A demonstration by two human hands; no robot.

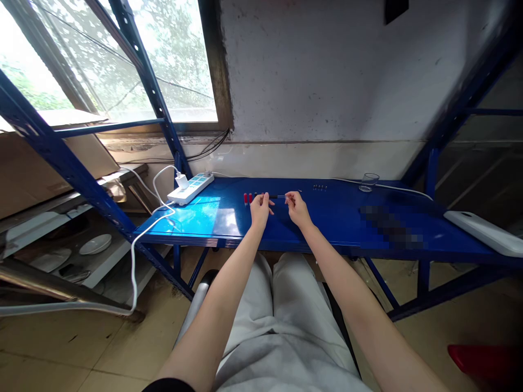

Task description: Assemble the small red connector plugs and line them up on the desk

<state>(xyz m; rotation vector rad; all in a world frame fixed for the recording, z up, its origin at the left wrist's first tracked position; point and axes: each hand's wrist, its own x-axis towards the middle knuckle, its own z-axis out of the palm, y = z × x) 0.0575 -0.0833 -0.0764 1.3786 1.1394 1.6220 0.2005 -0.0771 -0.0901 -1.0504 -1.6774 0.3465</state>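
Observation:
My left hand (260, 209) is closed in a pinch on a thin rod with a dark grip (274, 196), held level just above the blue table. At the rod's thin pale end, the thumb and fingers of my right hand (298, 208) are closed as well. Whether it is a pen or a small driver cannot be made out. Two short red pieces (248, 198) lie side by side just left of my left hand. Several tiny metallic pieces (320, 188) are lined up on the table, beyond my right hand.
On the blue table (335, 223), a white power strip (190, 189) with a plug and cable sits at the left. A clear glass (368, 182) stands at the back right, near a blurred-out patch. A white slab-like object (484, 233) lies at the right end. Blue posts (147, 81) frame the table.

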